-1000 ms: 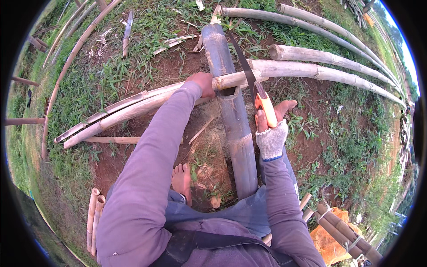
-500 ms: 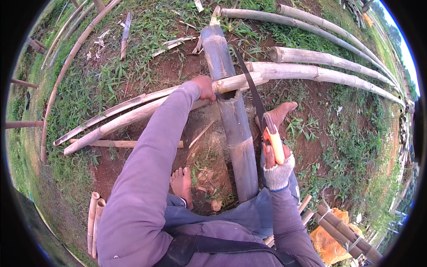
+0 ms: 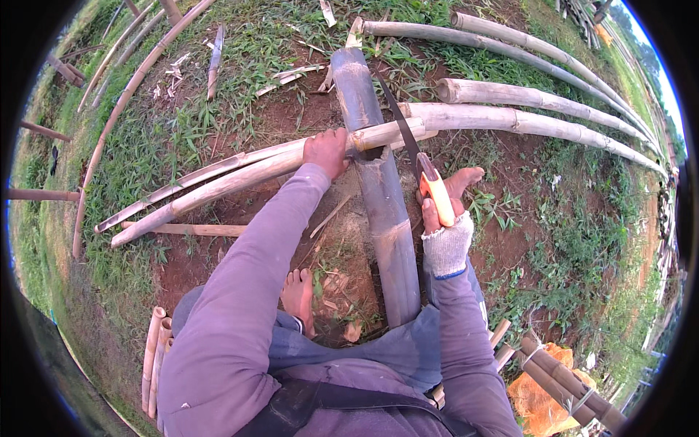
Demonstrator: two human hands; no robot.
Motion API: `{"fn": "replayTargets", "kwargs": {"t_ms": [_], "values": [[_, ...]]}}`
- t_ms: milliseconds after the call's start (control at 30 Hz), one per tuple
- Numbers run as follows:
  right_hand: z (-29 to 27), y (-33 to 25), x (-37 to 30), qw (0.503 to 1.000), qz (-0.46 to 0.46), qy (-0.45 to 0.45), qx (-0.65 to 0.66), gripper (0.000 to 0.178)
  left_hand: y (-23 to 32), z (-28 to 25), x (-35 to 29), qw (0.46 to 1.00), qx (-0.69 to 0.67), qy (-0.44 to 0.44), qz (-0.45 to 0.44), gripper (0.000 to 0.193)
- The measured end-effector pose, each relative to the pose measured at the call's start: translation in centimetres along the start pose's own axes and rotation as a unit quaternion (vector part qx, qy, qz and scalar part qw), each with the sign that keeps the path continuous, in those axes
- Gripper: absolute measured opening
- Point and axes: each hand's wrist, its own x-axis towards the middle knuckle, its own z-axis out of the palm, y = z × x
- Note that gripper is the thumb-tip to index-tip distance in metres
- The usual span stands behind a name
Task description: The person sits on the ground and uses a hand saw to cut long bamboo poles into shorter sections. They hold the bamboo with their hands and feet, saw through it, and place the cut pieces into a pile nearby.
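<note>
My left hand [image 3: 327, 152] is closed round a pale bamboo pole [image 3: 271, 167], just left of a thick dark bamboo log [image 3: 394, 237]. The pole lies across the log over a notch [image 3: 375, 154] cut in its top. In my right hand [image 3: 441, 225], wearing a whitish fingerless glove [image 3: 448, 247], is the orange handle of a handsaw [image 3: 437, 195]. Its dark blade [image 3: 400, 120] crosses the pole's end right of the log, pointing away from me. Whether the teeth are cutting into the pole cannot be seen. A split bamboo length [image 3: 191, 179] lies alongside the pole on the far side.
Several long bamboo poles [image 3: 535, 97] stretch off to the right. My bare feet [image 3: 298, 295] stand either side of the log. Short bamboo pieces [image 3: 154, 357] are at lower left; tied bamboo [image 3: 561, 379] and an orange sack [image 3: 542, 404] sit at lower right. Bamboo scraps [image 3: 216, 62] lie on the grass.
My right hand and the saw have moved forward and slightly left. The left hand sits a little farther left and nearer on the pole, still gripping it. The view has shifted slightly.
</note>
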Motion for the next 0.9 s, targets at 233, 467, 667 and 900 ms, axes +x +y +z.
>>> {"fn": "replayTargets", "kwargs": {"t_ms": [233, 467, 667, 900], "values": [[-6.3, -2.3, -8.8, 0.998, 0.007, -0.014, -0.058, 0.019, -0.9, -1.1, 0.8, 0.995, -0.052, -0.085, -0.007, 0.065], [0.8, 0.1, 0.8, 0.995, 0.085, -0.058, -0.010, 0.017, 0.1, -1.3, 1.4, 0.994, -0.057, -0.091, -0.009, 0.067], [-5.1, 1.1, -8.7, 0.999, 0.026, -0.019, -0.001, 0.023, -1.6, -2.0, 1.9, 0.990, -0.057, -0.125, -0.007, 0.065], [0.3, 0.4, -0.3, 0.998, 0.054, -0.013, -0.026, 0.025, -0.1, -4.3, 2.3, 0.987, -0.058, -0.148, 0.005, 0.061]]}}
